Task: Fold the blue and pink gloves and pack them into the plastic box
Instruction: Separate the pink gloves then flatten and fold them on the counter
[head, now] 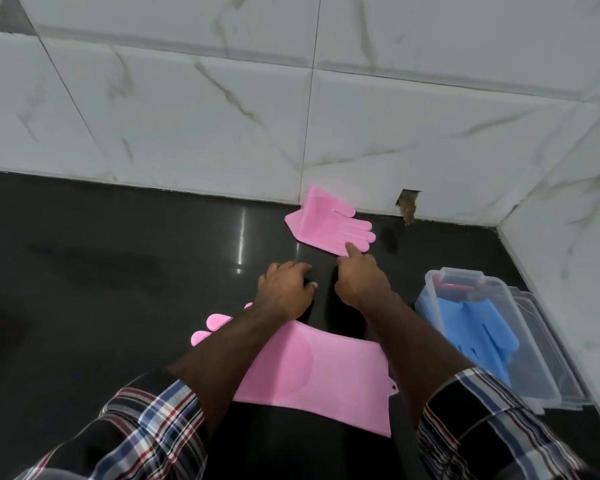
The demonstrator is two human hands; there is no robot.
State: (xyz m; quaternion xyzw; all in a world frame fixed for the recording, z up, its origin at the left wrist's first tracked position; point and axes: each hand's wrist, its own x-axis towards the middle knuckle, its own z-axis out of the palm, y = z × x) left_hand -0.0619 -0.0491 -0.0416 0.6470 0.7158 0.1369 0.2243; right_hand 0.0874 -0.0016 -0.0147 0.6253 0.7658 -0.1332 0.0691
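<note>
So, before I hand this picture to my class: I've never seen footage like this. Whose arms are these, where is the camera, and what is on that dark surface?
There is no machine here. The single picture comes from a camera worn on a person's head, looking forward and down, so the arms in checked sleeves are the wearer's own. On the dark counter lie two pink gloves: the far pink glove by the tiled wall and the near pink glove partly under the forearms. At the right stands a clear plastic box with blue gloves already inside. The right hand touches the far glove with its forefinger; the left hand rests on the counter, fingers curled, holding nothing.
</note>
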